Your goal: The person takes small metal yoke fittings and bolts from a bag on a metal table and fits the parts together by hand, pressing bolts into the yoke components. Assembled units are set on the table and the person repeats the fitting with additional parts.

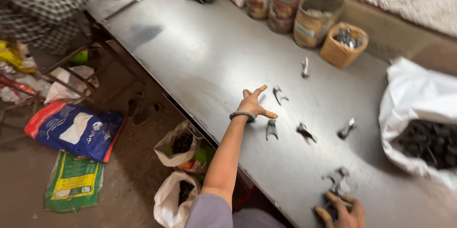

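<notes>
Grey metal worktable [209, 52], small stamped metal pieces [271, 129] scattered across it.
Right hand [343, 210] pinches one piece at the near edge; left hand [253, 105] hovers open-fingered, empty. Loose pieces could likely get knocked off the edge.

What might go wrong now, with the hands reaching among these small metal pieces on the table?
1. The left hand hangs open beside a metal piece; its edges may cut bare fingers.
2. The right hand rests on a small pile near the table edge; pieces could slide off onto the floor.
</notes>
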Available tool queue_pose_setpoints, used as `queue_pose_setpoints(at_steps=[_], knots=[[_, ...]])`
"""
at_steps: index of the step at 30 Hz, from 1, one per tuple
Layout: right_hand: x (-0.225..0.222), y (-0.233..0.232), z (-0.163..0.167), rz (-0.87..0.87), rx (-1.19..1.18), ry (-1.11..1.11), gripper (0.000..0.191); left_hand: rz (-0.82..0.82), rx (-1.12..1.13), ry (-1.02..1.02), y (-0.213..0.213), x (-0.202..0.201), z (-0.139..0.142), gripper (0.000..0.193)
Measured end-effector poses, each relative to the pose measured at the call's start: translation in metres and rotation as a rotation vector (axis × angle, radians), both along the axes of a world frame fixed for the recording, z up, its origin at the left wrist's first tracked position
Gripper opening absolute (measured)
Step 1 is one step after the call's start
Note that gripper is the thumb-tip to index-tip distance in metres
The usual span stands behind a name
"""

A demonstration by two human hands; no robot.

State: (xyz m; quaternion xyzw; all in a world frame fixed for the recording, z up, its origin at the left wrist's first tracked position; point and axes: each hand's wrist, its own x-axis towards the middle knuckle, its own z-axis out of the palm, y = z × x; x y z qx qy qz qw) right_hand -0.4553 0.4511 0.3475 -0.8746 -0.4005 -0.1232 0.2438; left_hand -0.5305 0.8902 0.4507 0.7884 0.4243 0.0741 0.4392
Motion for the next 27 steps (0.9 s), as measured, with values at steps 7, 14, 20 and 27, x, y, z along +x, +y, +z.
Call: queue_pose_setpoints(at_steps=[7,14,20,27], knots=[[-0.039,-0.026,0.055,-0.271,-0.121,0.322,0.042,-0.139,0.071,0.122,-0.054,0.040,-0.011,0.139],[-0.038,-0.056,0.100,-0.273,-0.276,0.506,0.056,-0.294,0.130,0.141,-0.076,0.085,-0.016,0.118],[-0.034,-0.050,0.110,0.106,-0.164,0.414,0.053,-0.506,0.168,0.184,-0.136,0.091,-0.034,0.090],[-0.015,-0.050,0.094,0.096,-0.229,0.472,0.043,-0.648,0.052,-0.065,-0.193,0.056,-0.035,0.063]])
